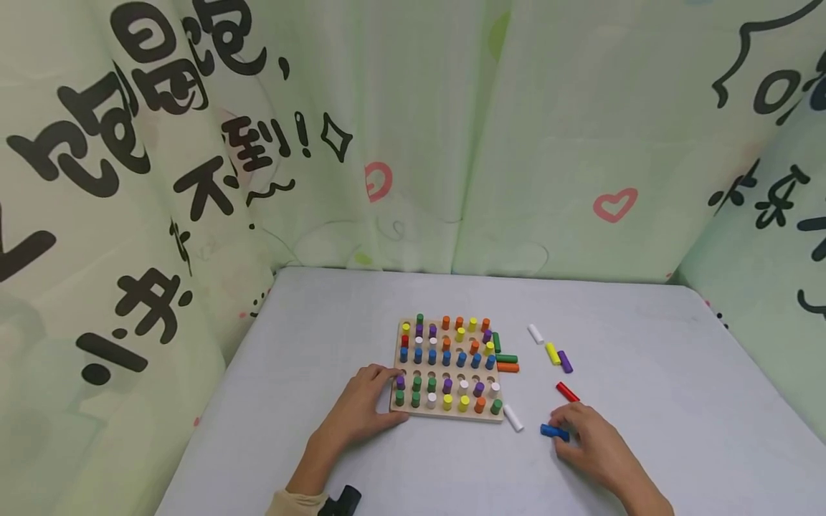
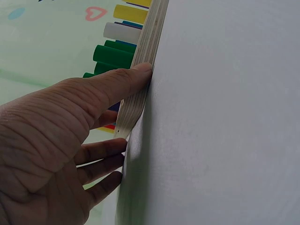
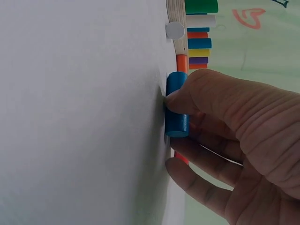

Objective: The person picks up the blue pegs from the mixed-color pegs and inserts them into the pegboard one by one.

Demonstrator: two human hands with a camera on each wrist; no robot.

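Observation:
A wooden pegboard (image 1: 447,414) lies on the white table, with rows of coloured pegs standing in it and some holes bare. My left hand (image 1: 358,405) holds its near left corner. The thumb (image 2: 122,84) presses on the front edge of the board, and the other fingers are at its left side. To the right of the board, my right hand (image 1: 594,441) pinches a blue peg (image 3: 176,84) that lies sideways, close over the table. Part of the peg is hidden behind the thumb.
A red peg (image 1: 568,391) lies just beyond my right hand. Between board and hand lies a white peg (image 1: 513,418). Green (image 1: 507,359) and orange pegs (image 1: 508,368) lie against the board's right side. Farther back are white (image 1: 535,334), yellow (image 1: 552,353) and purple pegs (image 1: 565,362).

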